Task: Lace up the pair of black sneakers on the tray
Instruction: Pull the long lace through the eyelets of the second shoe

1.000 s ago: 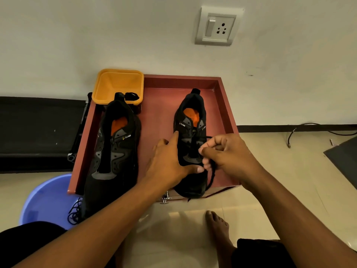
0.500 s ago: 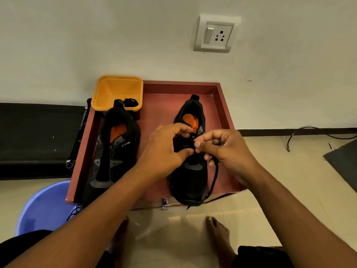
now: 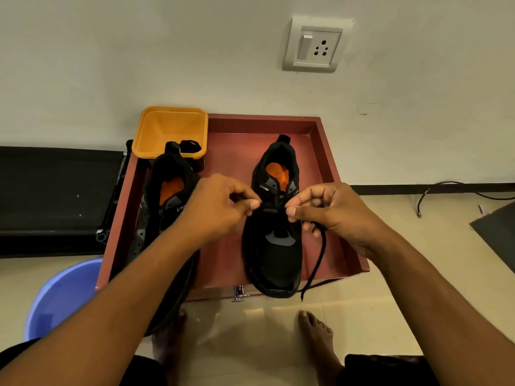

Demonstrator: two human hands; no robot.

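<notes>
- The right sneaker [image 3: 274, 246] lies in the red tray [image 3: 264, 119], toe toward the person, and it is the one being worked on.
- A black lace [image 3: 319, 260] crosses its upper eyelets. One loose end hangs off the shoe's right side and trails past the tray's near edge.
- The left hand [image 3: 220, 207] has its thumb and forefinger pinched together at the shoe's left edge, seemingly on the lace, with the other fingers curled.
- The right hand [image 3: 328, 210] pinches the lace at the shoe's right edge, and the slack end drops from under its fingers.
- A second ago the left hand lay flat against the shoe, steadying it. Then both hands met over the eyelets, and now they have drawn apart to either side.
- That reads as a crossing just threaded and being pulled snug. This shoe is probably near its top holes.
- The left sneaker [image 3: 167, 213] lies beside it in the tray with no lace visible in it, so half the job likely remains.
- A spare lace [image 3: 189, 146] hangs on the rim of the yellow tub [image 3: 170, 129] at the tray's far left corner.
- A blue basin [image 3: 64, 296] sits on the floor to the left.
</notes>
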